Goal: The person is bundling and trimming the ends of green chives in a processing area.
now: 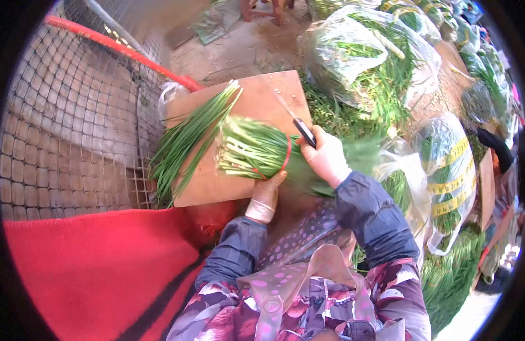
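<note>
A thick bundle of garlic chives [254, 149], tied with a red band [288, 150], lies over the wooden board [274, 94] with its pale cut ends facing left. My left hand [267, 196], in a thin pale glove, grips the bundle from the near side; its thumb shows and the other fingers are hidden beneath. In my gloved right hand [326, 156] is a knife [304, 131] by its black handle, the blade pointing up and left above the board. That hand is just beside the band, over the bundle. Loose chives [194, 136] lie along the board's left side.
Black mesh [75, 113] and a red bar [123, 50] stand at the left, with red cloth [103, 267] below. To the right are a clear bag of greens [359, 62] and a yellow-taped bag [447, 170]. Scattered green leaves lie behind the board.
</note>
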A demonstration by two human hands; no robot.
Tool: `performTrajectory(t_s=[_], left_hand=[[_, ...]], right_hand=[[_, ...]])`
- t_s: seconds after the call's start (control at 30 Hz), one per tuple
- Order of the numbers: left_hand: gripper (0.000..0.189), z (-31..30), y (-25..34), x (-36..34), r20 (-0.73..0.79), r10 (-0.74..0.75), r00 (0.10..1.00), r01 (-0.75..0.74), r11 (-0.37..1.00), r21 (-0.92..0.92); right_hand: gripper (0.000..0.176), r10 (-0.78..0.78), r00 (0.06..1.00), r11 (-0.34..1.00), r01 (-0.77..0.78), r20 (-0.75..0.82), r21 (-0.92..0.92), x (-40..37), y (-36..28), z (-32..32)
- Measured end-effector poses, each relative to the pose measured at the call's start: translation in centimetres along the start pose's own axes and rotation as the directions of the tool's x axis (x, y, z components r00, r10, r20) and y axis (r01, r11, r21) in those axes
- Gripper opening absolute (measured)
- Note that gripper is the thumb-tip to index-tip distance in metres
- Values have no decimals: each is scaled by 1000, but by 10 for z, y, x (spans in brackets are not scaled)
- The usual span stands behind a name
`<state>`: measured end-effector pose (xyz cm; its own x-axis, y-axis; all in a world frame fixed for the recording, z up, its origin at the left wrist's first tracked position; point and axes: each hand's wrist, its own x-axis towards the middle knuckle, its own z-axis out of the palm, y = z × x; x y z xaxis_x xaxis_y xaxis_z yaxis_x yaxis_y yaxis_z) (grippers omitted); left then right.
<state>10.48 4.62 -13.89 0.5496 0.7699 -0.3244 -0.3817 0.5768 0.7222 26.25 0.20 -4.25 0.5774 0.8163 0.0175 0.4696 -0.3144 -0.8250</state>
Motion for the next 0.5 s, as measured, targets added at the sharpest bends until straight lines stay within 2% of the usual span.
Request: performTrajectory(t_s=[0.07, 0.13, 0.17, 0.2, 0.23, 0.27, 0.3, 0.33, 0.37, 0.4, 0.43, 0.47, 0.5], left_hand=[[62, 33, 34, 7, 167, 306, 937, -332, 929, 163], [68, 42, 81, 13, 223, 267, 938, -311, 930, 197], [73, 61, 123, 6, 329, 342, 880, -443, 839, 315], [72, 81, 163, -9, 405, 412, 816, -562, 727, 393], [68, 85, 194, -15, 337, 430, 837, -535, 772, 343], [63, 90, 228, -34, 529, 411, 742, -660, 584, 473], [62, 61, 270, -26, 735, 226, 640, -746, 413, 523], [64, 97, 286, -64, 408, 215, 887, -436, 678, 592], [68, 94, 307, -57, 625, 127, 770, -629, 312, 712], [71, 89, 326, -47, 760, -68, 647, -762, -83, 642], [71, 95, 313, -47, 751, -89, 654, -757, -89, 648], [74, 103, 286, -44, 702, 16, 712, -686, -201, 699], [78, 108, 258, -40, 655, 125, 746, -599, -306, 740]], right_hand=[[18, 96, 990, 983, -78, -107, 165, -18, -13, -15], [17, 97, 983, 917, -29, -153, 397, -25, -28, -30], [16, 66, 994, 794, 0, -87, 608, -27, -43, -43], [16, 72, 992, 788, 10, -108, 615, -29, -51, -56], [16, 43, 999, 607, -28, 2, 795, -31, -56, -68], [17, -20, 995, 387, -86, 102, 918, -33, -56, -77], [20, 29, 998, 503, -69, 63, 862, -34, -46, -81], [27, 16, 999, 609, -34, 31, 792, -33, -32, -83], [34, 84, 995, 721, -92, 45, 686, -33, -29, -92], [41, 164, 985, 809, -165, 52, 565, -35, -25, -99], [48, 212, 977, 823, -169, -18, 543, -34, -12, -97], [52, 258, 962, 816, -167, -90, 554, -34, 9, -86], [52, 263, 962, 823, -186, -70, 537, -36, 23, -78]])
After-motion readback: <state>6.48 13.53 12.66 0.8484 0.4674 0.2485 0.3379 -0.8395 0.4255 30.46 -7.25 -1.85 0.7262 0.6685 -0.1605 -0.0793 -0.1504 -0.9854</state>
